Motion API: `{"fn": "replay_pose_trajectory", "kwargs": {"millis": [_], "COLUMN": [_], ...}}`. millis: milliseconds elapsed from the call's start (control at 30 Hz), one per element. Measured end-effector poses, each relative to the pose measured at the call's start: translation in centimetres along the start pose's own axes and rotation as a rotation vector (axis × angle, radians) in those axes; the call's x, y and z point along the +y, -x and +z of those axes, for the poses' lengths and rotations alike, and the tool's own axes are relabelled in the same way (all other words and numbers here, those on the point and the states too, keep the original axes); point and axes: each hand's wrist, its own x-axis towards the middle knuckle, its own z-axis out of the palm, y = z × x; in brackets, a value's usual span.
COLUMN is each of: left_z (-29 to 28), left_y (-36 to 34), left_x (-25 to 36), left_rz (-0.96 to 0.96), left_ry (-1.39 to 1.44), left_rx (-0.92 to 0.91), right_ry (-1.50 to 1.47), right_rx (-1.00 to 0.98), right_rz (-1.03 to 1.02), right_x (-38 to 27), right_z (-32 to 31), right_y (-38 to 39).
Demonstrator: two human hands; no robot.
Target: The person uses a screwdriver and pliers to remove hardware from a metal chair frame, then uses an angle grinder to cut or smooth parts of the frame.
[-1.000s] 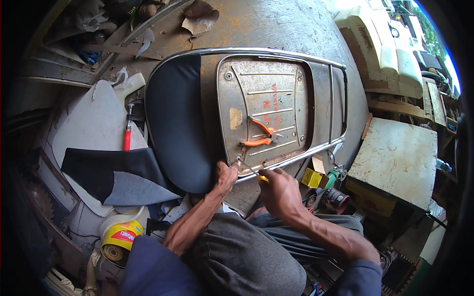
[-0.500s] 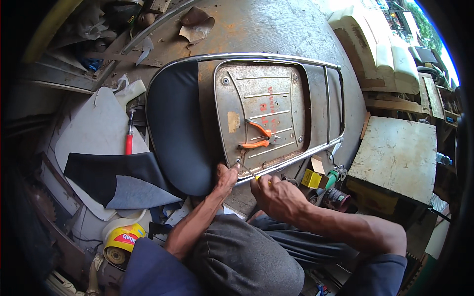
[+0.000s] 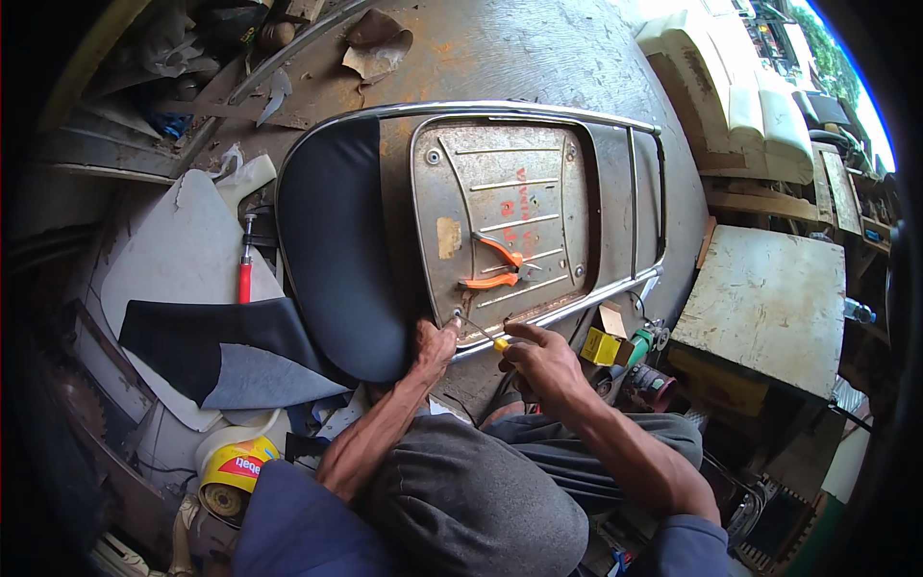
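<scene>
2 bare hands meet at the near edge of an upturned seat lying on a rusty metal surface. Your left hand presses its fingertips against the seat's rusted metal base pan, beside the black vinyl cover, fingers close together and curled. Your right hand is clamped around the yellow handle of a screwdriver, whose thin shaft angles up and left to a fastener near the pan's lower-left corner. 1 pair of orange-handled pliers rests on the pan, just above both hands. A chrome rail runs along the seat's near edge. To your left lie a red-handled tool, dark fabric pieces and a yellow tape roll.
</scene>
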Motion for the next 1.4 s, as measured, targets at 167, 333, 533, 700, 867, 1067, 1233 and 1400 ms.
{"fn": "replay_pose_trajectory", "kwargs": {"millis": [167, 333, 533, 700, 867, 1067, 1233, 1400], "left_z": [0.0, 0.7, 0.9, 0.9, 0.6, 0.0, -0.2, 0.0], "left_y": [-0.6, -2.1, -2.7, -2.1, -2.3, 0.4, -0.2, -0.2], "left_x": [-0.7, -2.5, -4.0, -3.8, -3.7, 0.5, -0.5, -0.8], "left_rz": [0.12, 0.182, 0.177, 0.121, 0.124, 0.039, 0.033, 0.109], "left_ry": [0.077, 0.073, -0.005, -0.081, -0.104, -0.099, -0.081, -0.134], "left_rx": [-0.01, 0.036, 0.073, 0.057, 0.113, 0.019, 0.056, 0.111], "right_ry": [1.03, 1.468, 0.783, 0.669, 1.515, 1.166, 0.858, 0.536], "right_rx": [0.076, -0.038, -0.052, 0.016, 0.09, -0.028, 0.027, -0.044], "right_rz": [-0.734, -0.808, -0.369, -0.39, -0.927, -0.686, -0.5, -0.18], "right_x": [1.8, 3.1, -0.4, 1.1, 2.0, 1.0, 0.4, -0.9], "right_z": [-1.2, 0.3, -0.3, -1.2, -1.2, -1.2, -0.9, -1.3], "right_y": [0.1, 0.3, 0.7, -0.4, 0.9, 0.1, -0.2, 0.4]}}
